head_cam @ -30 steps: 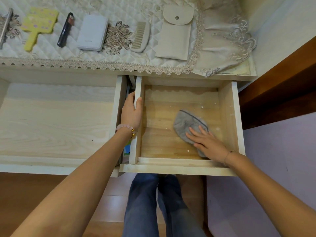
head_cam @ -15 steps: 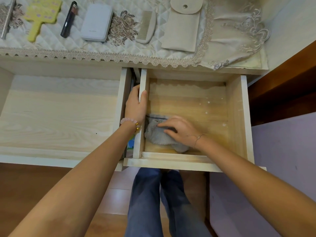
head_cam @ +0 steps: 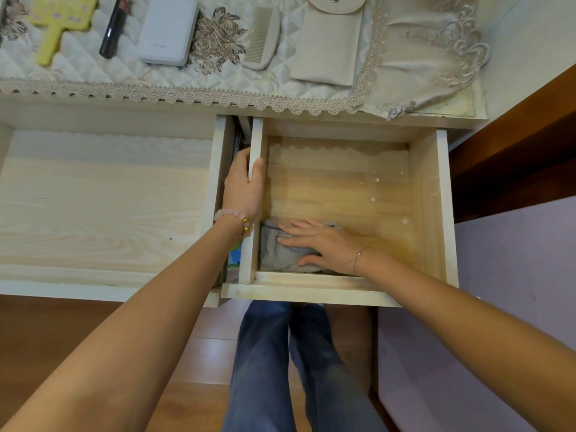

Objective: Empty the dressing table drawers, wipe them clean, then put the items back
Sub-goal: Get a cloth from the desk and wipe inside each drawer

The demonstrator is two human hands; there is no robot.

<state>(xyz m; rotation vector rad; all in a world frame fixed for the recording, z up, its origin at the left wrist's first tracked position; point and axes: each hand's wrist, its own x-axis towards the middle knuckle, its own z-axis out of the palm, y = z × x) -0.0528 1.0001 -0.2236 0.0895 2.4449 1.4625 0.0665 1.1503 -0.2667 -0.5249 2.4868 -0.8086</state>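
Observation:
The right drawer (head_cam: pixel 430 194) of the dressing table is pulled out, its wooden floor bare but for a few white specks. A grey cloth (head_cam: pixel 277 254) lies in its near left corner. My right hand (head_cam: pixel 321 244) presses flat on the cloth with straight fingers. My left hand (head_cam: pixel 243 185) grips the drawer's left wall, thumb inside. The wide left drawer (head_cam: pixel 103 198) is open too. On the tabletop lie a yellow hand mirror (head_cam: pixel 59 23), a dark tube (head_cam: pixel 113 29), a white box (head_cam: pixel 168 29), a comb (head_cam: pixel 261 39) and a beige pouch (head_cam: pixel 327 42).
A quilted lace-edged cover (head_cam: pixel 187 95) drapes over the tabletop. A dark wooden panel (head_cam: pixel 514 145) stands at the right, above a lilac surface (head_cam: pixel 514 291). My legs in blue jeans (head_cam: pixel 280 369) are under the drawer, on a wooden floor (head_cam: pixel 46 332).
My right hand slid the cloth from the drawer's middle right to its near left corner. The left hand kept its hold on the side wall.

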